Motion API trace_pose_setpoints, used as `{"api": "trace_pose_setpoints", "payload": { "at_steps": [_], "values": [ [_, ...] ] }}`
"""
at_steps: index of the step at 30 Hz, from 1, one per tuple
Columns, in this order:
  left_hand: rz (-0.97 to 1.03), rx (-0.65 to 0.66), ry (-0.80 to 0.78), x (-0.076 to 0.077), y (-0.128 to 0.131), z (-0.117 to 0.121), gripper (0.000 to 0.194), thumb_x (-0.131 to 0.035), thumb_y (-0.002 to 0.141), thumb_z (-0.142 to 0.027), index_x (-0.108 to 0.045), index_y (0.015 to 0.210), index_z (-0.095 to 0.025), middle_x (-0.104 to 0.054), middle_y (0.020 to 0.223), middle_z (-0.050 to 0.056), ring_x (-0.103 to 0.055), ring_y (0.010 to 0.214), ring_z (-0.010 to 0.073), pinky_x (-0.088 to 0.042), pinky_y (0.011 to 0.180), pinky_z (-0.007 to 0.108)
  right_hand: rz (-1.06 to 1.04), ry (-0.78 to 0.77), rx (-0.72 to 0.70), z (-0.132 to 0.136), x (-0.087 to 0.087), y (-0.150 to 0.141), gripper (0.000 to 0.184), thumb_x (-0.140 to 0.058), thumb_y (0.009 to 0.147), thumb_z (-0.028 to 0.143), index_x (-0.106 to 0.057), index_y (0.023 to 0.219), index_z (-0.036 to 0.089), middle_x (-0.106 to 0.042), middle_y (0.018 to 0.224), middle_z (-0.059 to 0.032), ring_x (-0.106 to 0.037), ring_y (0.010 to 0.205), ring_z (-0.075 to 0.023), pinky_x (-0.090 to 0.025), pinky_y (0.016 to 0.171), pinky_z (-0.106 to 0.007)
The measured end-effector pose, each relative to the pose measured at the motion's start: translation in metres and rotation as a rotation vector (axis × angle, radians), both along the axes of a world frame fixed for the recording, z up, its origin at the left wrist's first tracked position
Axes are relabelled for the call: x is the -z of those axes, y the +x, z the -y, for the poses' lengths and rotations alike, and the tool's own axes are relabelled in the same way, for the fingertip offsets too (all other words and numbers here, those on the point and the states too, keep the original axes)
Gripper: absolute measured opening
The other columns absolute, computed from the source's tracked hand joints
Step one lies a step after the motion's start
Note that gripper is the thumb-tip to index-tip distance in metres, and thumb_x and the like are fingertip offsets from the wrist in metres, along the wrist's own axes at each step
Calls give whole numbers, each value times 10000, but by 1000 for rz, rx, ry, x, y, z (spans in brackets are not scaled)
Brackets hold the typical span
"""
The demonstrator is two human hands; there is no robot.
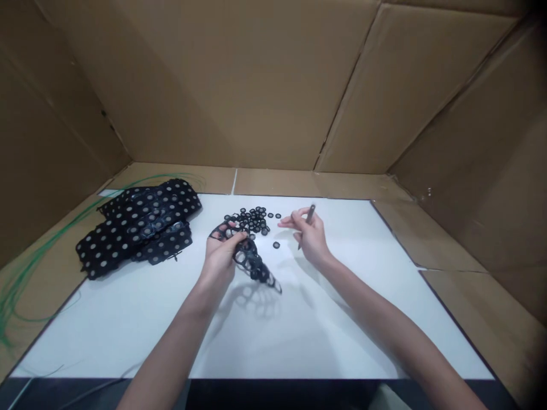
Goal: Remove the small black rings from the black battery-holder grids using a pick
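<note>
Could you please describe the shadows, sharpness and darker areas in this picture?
In the head view, the black openwork strip casts a soft, holed shadow on the flat white board; there too, the strip's fine detail looks blurred, and the brown cardboard wall at right darkens toward the picture's edge.

I hold a floppy black strip (256, 266) full of round holes, drooping above the white board (342, 353). My thin dark stick (310, 214) is tilted. Little round pieces (255, 217) lie heaped toward the board's far edge.

Black strip (255, 265); black, pale-dotted fabric (113, 244); green strands (6, 307); white tabletop (299, 347).
</note>
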State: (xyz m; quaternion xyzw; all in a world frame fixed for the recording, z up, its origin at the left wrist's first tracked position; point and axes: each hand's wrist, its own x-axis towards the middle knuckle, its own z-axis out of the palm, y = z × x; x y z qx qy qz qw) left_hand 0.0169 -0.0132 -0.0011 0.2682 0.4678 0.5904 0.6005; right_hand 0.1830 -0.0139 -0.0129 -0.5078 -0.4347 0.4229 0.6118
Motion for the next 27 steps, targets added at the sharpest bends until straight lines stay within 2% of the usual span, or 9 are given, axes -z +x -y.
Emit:
{"api": "trace_pose_setpoints", "payload": {
  "at_steps": [2,6,8,10,13,16,18,21,27],
  "values": [
    [5,-6,-1,2,-4,-3,347,-674,495,-103,-524,803,-158,-564,557,-52,-548,503,83,-425,523,194,68,1,25,-8,4,12,270,-591,721,403,-412,766,206,-658,667,3,-653,609,-155,-370,427,-170],
    [9,13,-39,3,-8,-6,300,-600,519,-89,-536,803,-161,-553,578,-46,-545,518,88,-380,456,171,447,-86,-160,-21,21,22,155,-652,651,262,-550,714,164,-653,614,-7,-641,599,-157,-465,616,-262],
    [20,8,-63,2,-8,-6,240,-584,524,-96,-530,749,-160,-529,567,-49,-534,511,83,-340,413,156,517,-111,-228,-25,28,20,154,-652,632,205,-607,772,155,-685,727,-36,-649,680,-167,-480,653,-275],
    [25,16,-81,1,-8,-5,195,-614,523,-116,-509,682,-157,-504,547,-53,-518,500,75,-308,386,147,518,-102,-256,-29,31,19,273,-626,643,162,-624,916,161,-685,920,-61,-649,784,-164,-490,691,-269],
    [-11,37,-79,-2,-10,-5,260,-695,484,-123,-507,660,-150,-519,555,-48,-495,480,60,-298,378,142,567,-103,-236,-31,25,24,317,-536,728,182,-603,1037,160,-640,1065,-84,-634,872,-154,-479,753,-270],
    [-53,42,-59,-1,-14,-9,299,-727,464,-111,-536,692,-144,-549,566,-39,-482,457,53,-308,377,142,685,-145,-246,-28,14,35,222,-564,715,224,-667,897,149,-686,887,-76,-635,776,-163,-463,718,-271],
    [-68,59,-62,1,-18,-13,284,-731,482,-125,-548,699,-146,-548,547,-40,-464,426,48,-293,361,139,770,-187,-324,-25,11,40,160,-672,603,219,-692,751,161,-683,712,-39,-613,639,-154,-447,618,-251],
    [-51,89,-63,4,-24,-17,259,-733,500,-139,-550,682,-150,-546,533,-42,-480,431,52,-307,363,134,873,-220,-398,-21,15,38,202,-756,467,213,-683,650,170,-636,592,2,-554,547,-130,-396,535,-227],
    [-18,183,-110,3,-27,-17,243,-734,504,-119,-554,666,-139,-561,549,-38,-524,485,62,-384,419,143,965,-190,-311,-27,36,11,124,-678,610,262,-667,677,158,-590,577,10,-530,566,-119,-351,540,-216]
  ]
}}
